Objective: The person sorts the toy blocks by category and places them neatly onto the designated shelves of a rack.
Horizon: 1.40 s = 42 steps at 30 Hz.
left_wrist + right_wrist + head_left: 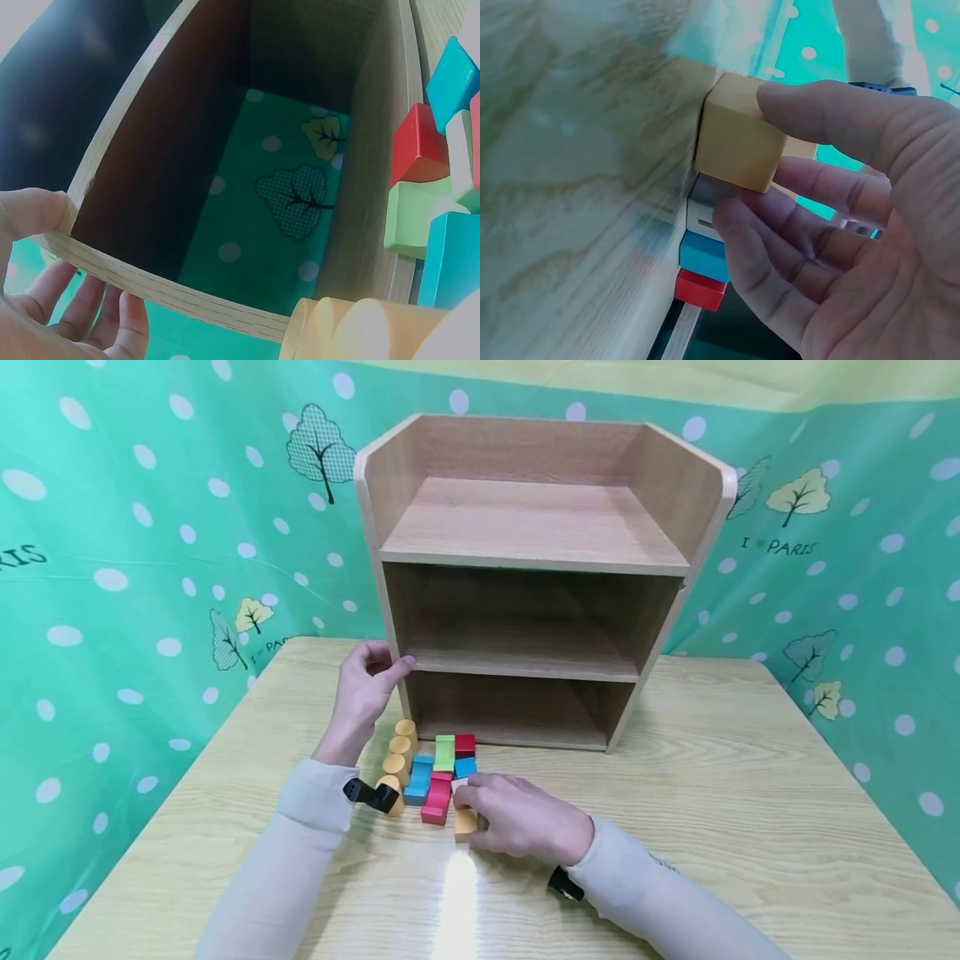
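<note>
A small wooden shelf stands on the table. My left hand holds its left side panel, with the thumb on the front edge and the fingers along the outer face. Near the row's front end, my right hand pinches a yellow block between thumb and fingers; it sits at the table surface. Beyond that block lie a whitish block, a blue block and a red block in line. Beside them are a green block, another blue block and a pinkish-red block.
Several yellow cylinders form a row left of the blocks, partly behind the left wrist's camera. The shelf has an open top tray and two compartments below. A patterned green cloth hangs behind and beside the light wooden table.
</note>
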Each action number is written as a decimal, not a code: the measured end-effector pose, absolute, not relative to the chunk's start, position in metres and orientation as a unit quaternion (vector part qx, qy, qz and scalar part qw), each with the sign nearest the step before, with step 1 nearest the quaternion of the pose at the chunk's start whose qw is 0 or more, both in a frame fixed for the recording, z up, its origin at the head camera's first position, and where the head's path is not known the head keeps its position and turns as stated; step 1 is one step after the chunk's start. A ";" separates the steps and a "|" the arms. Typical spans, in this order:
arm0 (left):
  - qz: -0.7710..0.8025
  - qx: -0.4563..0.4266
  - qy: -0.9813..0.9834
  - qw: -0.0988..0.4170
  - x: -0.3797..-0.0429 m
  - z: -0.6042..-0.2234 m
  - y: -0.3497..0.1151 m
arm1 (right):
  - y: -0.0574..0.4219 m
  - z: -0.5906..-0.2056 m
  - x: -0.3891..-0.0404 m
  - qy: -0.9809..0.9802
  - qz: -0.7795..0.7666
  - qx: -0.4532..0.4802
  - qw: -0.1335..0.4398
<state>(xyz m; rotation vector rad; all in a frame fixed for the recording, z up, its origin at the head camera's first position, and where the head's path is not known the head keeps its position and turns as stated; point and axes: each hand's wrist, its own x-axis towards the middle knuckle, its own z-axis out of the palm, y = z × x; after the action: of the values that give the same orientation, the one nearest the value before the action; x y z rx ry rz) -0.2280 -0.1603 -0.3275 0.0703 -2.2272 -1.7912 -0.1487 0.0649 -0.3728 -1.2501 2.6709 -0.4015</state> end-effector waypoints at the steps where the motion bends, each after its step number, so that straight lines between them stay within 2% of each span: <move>1: -0.621 0.023 -0.771 0.141 -0.228 -0.328 -0.161 | 0.065 -0.373 -0.149 0.893 -0.137 -0.420 0.084; 14: -0.618 0.026 -0.773 0.141 -0.228 -0.328 -0.160 | 0.067 -0.374 -0.148 0.882 -0.143 -0.445 0.064; 33: -0.620 0.026 -0.771 0.145 -0.227 -0.328 -0.159 | 0.072 -0.366 -0.151 0.877 -0.196 -0.435 0.059; 42: -0.621 0.022 -0.770 0.147 -0.228 -0.329 -0.160 | 0.074 -0.366 -0.154 0.869 -0.237 -0.433 0.034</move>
<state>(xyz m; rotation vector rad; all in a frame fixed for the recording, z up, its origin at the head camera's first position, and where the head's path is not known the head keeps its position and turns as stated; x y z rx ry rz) -0.2278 -0.1600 -0.3292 0.0638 -2.2146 -1.7861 -0.1542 0.0743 -0.3664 -1.3308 2.6736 -0.7278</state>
